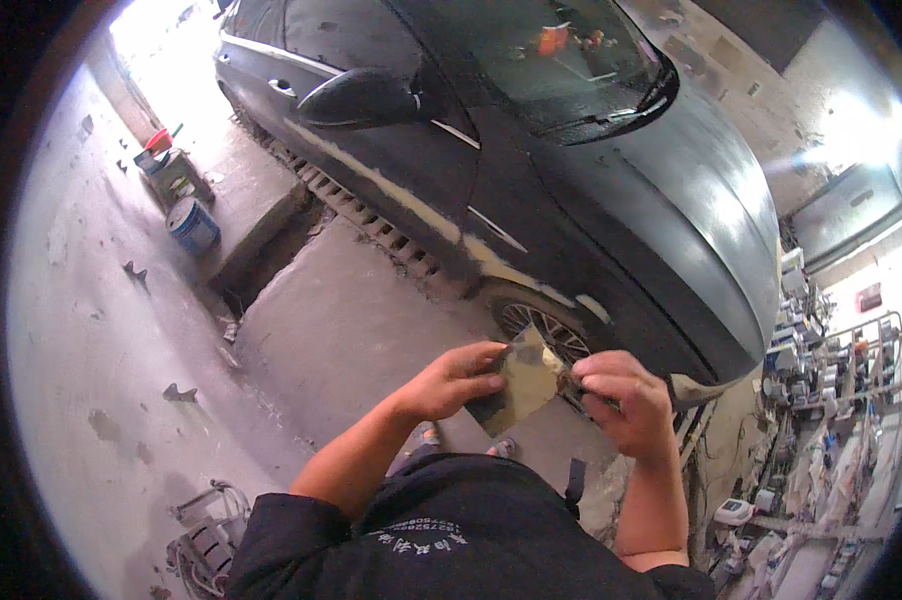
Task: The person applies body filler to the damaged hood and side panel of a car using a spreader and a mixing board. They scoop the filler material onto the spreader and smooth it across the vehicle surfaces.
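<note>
My left hand (449, 383) grips a flat, square mixing board (524, 385) by its left edge, thumb on top. The board is smeared with yellowish paste, and a pale lump of putty (552, 361) sits near its right corner. My right hand (626, 398) is at that corner, with its fingers pinched together. A thin, dark thing shows at those fingertips, too small to make out. Beyond both hands stands a dark matte car (531, 190), with yellowish filler along its lower side and around the front wheel arch.
The car's spoked front wheel (546, 330) lies just past the board. At left are a pale wall (101, 330), a blue bucket (192, 225) and a sunken channel in the floor. Cluttered shelving (821, 400) stands at right, a metal frame (211, 540) at lower left.
</note>
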Demonstrator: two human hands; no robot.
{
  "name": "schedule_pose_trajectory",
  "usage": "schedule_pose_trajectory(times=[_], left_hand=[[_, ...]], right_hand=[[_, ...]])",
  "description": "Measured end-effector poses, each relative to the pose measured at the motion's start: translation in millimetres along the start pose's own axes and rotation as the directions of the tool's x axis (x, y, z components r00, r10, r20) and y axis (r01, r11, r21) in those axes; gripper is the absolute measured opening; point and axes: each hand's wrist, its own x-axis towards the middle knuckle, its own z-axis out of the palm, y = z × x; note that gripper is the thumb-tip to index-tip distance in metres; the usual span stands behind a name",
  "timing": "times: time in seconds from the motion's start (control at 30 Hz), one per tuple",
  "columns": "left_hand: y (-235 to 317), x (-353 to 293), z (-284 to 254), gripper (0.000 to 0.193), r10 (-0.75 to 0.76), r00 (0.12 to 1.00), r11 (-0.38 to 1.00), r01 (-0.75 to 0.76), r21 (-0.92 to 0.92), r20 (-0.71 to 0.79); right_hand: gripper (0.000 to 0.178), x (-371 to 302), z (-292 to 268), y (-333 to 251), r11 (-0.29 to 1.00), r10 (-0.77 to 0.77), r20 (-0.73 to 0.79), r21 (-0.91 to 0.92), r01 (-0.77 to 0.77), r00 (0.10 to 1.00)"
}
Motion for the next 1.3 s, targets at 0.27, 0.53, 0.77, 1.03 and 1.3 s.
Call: schedule_pose_trajectory(times=[0.27,0.53,0.77,1.03,1.3], left_hand=[[10,-18,-15,0.039,0.034,0.999,0.997,-0.034,0.076,0.002],[20,-21,-7,0.034,0.288,0.922,0.957,-0.285,0.051,-0.260],[10,-11,15,0.030,0.383,0.885,0.919,-0.337,0.204,-0.263],[-1,38,87,0.024,0.372,0.898,0.580,-0.421,0.697,0.233],[-66,85,209,0.033,0.127,0.604,0.372,-0.764,0.527,0.787]], right_hand=[[0.034,-5,24,12,0.965,0.019,0.143,-0.262,0.019,0.990],[0.029,-38,36,37,0.820,0.548,-0.215,-0.050,-0.570,0.808],[0.043,-65,40,20,0.779,0.627,-0.249,0.224,-0.586,0.738],[0.033,-117,8,-11,0.846,0.456,-0.531,0.009,-0.534,0.714],[0.032,-271,-8,-100,0.579,0.004,-0.948,-0.256,-0.774,0.317]])
